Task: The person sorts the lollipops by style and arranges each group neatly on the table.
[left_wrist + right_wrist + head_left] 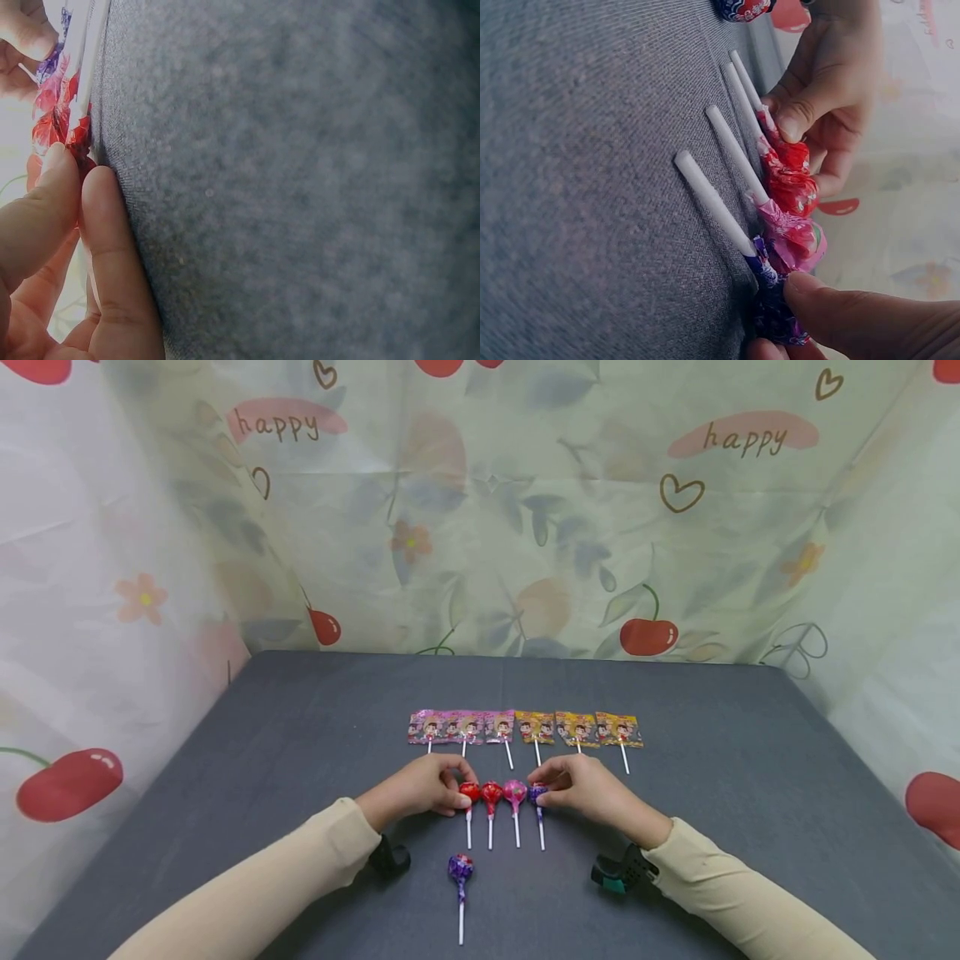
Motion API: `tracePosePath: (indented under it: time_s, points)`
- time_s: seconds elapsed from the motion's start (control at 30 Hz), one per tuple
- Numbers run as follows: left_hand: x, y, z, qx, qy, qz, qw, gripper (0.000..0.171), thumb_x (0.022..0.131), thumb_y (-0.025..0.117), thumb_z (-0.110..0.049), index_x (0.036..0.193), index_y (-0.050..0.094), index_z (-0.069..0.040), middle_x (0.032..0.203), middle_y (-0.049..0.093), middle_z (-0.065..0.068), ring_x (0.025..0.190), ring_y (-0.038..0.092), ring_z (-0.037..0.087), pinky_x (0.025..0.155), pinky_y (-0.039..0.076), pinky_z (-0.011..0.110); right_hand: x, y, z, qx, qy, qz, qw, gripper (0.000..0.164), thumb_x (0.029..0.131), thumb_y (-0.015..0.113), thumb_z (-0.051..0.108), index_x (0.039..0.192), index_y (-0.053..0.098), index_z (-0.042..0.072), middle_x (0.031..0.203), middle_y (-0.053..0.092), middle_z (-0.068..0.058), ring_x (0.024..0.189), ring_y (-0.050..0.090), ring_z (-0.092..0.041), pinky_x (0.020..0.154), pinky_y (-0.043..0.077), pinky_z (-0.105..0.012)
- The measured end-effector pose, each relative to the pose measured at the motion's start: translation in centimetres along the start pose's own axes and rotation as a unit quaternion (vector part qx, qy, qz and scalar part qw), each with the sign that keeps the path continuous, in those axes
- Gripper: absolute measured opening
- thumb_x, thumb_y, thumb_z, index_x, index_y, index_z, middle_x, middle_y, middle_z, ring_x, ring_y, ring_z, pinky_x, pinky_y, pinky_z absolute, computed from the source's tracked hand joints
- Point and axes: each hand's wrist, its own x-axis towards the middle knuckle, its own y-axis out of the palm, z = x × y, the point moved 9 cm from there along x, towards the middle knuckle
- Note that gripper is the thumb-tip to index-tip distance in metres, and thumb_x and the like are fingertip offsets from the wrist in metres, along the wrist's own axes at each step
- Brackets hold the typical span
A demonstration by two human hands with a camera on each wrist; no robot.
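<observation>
Four round lollipops lie side by side on the grey table [712, 760], sticks toward me: two red ones [491, 793], a pink one [514, 791] and a purple one [537, 793]. My left hand [455, 793] pinches the head of the leftmost red lollipop [469, 792], seen close up as the red wrapper [52, 112] at my fingertips [52, 180]. My right hand [546, 792] pinches the purple lollipop [776, 307] at the row's right end, thumb [855, 322] on its wrapper. A second purple lollipop [460, 867] lies alone nearer to me.
Behind the row lie several flat packaged lollipops, three pink [461, 727] and three yellow [577, 728]. A patterned curtain [480, 527] closes off the back and sides. Wrist cameras [618, 872] sit under both forearms.
</observation>
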Motion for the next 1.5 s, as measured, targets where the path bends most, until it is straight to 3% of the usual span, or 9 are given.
tracePosePath:
  time_s: [1.03,1.5]
  points:
    - [-0.1,0.0,0.0,-0.004,-0.005,0.005,1.0,0.015,0.085,0.073,-0.009,0.098,0.067,-0.014,0.077,0.056,0.006,0.061,0.054,0.011,0.057,0.053,0.023,0.0,0.2,0.0,0.01,0.0,0.008,1.0,0.024,0.083,0.077,0.014,0.106,0.071,0.011,0.101,0.069,-0.002,0.091,0.066,-0.015,0.08,0.055,-0.036]
    - [-0.1,0.0,-0.1,-0.003,0.001,0.002,1.0,0.015,0.085,0.073,-0.008,0.098,0.067,-0.013,0.077,0.056,0.006,0.061,0.054,0.012,0.057,0.054,0.024,-0.9,-0.6,1.8,0.037,-0.043,0.022,0.998,0.039,0.083,0.077,0.017,0.119,0.065,0.007,0.123,0.063,-0.009,0.114,0.06,-0.028,0.094,0.051,-0.043]
